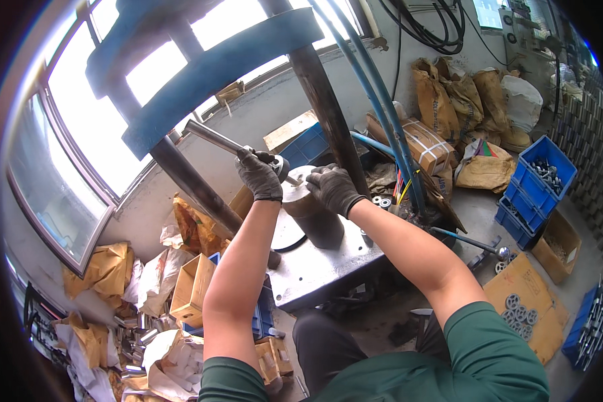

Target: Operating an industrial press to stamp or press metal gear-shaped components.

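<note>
My left hand, in a dark grey work glove, is closed round a metal shaft. The shaft slants up to the left, and a round flange sits near its lower end, beside my fingers. That lower end points at the light top of an upright steel cylinder on the press table. Also gloved, my right hand has its fingers bent together at the right rim of the cylinder's top. Whatever lies under those fingertips is hidden.
A blue press frame with dark columns surrounds the table. Small metal rings lie to its right. A lever with a ball end juts out near blue parts bins. Flanged rings rest on cardboard; a wooden box stands left.
</note>
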Demonstrator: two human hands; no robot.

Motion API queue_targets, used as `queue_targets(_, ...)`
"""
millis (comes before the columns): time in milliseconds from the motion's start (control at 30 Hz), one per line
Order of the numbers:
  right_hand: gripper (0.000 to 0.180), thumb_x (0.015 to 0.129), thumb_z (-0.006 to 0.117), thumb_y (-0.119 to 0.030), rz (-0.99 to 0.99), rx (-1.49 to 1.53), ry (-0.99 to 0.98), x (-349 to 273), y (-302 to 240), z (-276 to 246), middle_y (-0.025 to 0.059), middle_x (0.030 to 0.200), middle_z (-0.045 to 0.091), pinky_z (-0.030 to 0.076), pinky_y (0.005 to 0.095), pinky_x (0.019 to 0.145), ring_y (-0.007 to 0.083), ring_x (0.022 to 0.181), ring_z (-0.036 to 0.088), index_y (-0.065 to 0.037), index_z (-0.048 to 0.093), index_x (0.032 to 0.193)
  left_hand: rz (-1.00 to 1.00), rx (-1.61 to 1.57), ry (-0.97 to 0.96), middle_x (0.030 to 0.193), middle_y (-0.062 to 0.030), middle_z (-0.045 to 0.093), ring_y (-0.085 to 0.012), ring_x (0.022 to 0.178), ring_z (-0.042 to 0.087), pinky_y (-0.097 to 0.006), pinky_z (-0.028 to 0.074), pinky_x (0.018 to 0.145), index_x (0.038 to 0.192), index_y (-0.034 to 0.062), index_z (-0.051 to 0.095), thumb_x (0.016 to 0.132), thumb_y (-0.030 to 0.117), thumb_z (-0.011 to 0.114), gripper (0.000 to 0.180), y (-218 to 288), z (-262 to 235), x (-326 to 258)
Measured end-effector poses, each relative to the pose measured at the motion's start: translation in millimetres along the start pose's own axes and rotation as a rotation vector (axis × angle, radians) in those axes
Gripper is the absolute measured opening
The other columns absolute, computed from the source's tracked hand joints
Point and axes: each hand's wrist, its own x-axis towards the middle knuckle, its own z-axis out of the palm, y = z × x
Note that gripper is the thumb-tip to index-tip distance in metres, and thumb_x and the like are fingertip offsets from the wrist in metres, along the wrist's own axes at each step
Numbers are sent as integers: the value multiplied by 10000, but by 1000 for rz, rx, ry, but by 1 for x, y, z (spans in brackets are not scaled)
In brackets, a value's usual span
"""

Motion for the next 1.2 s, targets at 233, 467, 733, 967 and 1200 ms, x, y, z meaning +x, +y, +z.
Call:
queue_targets(233, 132, 952, 678, -207, -31, 52, -39, -80, -23, -63, 120, 1109, 757, 529, 525, 963, 359, 1069, 701, -130, 765, 1014, -17, -141, 54, 660, -39, 579, -139, 497, 518, -288, 418, 457, 1001, 79, 537, 1124, 481, 523, 421, 20, 17, -2)
queue_targets(467, 170, 905, 692, -206, -162, -226, -347, -165, -40, -248, 145, 1007, 730, 516, 509, 960, 354, 998, 703, -51, 728, 965, -38, -116, -10, 639, -31, 524, -151, 513, 496, -312, 439, 485, 959, 82, 522, 1119, 444, 501, 396, 9, 29, -14)
queue_targets(733, 177, 872, 712, -203, 140, -593, -693, -201, -16, -343, 141, 966, 705, 529, 503, 851, 357, 932, 686, -52, 721, 963, -77, -31, -62, 598, -37, 497, -167, 477, 488, -340, 435, 444, 907, 99, 507, 1128, 525, 501, 480, -9, 35, 10)
queue_targets(967, 138, 946, 691, -155, -193, -523, 30, -127, 38, -300, 161, 973, 709, 586, 488, 779, 359, 902, 705, -52, 665, 1036, -85, -77, -52, 622, -24, 492, -155, 499, 487, -317, 436, 461, 916, 117, 491, 1135, 524, 494, 462, -12, 35, 11)
queue_targets(1200, 325, 998, 672, -199, 24, -490, 61, -42, 74, -267, 190, 1108, 737, 596, 493, 876, 393, 966, 740, -50, 719, 1283, -35, 61, -98, 672, -24, 512, -152, 527, 502, -323, 476, 474, 939, 125, 486, 1112, 552, 511, 461, -6, 41, 10)
